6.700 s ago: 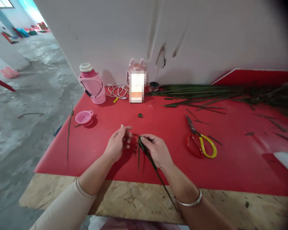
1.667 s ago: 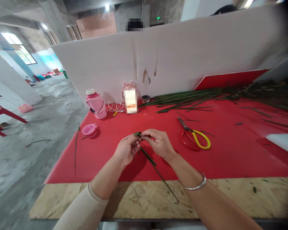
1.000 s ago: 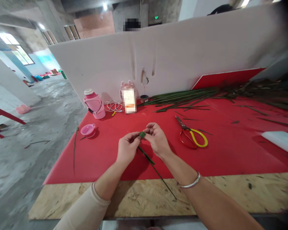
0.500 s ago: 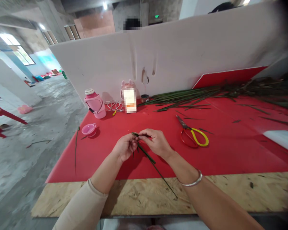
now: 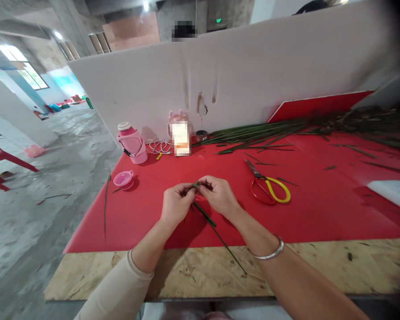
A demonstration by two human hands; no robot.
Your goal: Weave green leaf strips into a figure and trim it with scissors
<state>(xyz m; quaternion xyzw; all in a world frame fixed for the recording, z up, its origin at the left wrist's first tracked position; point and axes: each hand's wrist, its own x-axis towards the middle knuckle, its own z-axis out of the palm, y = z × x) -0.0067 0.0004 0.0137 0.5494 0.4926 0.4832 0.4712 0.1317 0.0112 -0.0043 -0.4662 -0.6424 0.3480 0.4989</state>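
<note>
Between the fingertips of both hands is a small piece of green leaf strip. My left hand pinches it from the left, fingers curled inward. From the other side my right hand pinches the same piece, its wrist wearing a silver bangle. The fingers cover most of it, so its shape is hard to make out. Below the hands, several long green leaf strips lie on the red table cover, one reaching onto the bare board edge. Scissors with red and yellow handles lie to the right.
A pink bottle, a pink cup, and a white cable stand or lie at left. A lit phone leans at the back. A heap of long leaves spreads along the white partition. White material lies far right.
My left hand has turned so its back faces up, its fingertips closer to the right hand's. A brighter green bit now shows between them. The strips below and the scissors stay put.
</note>
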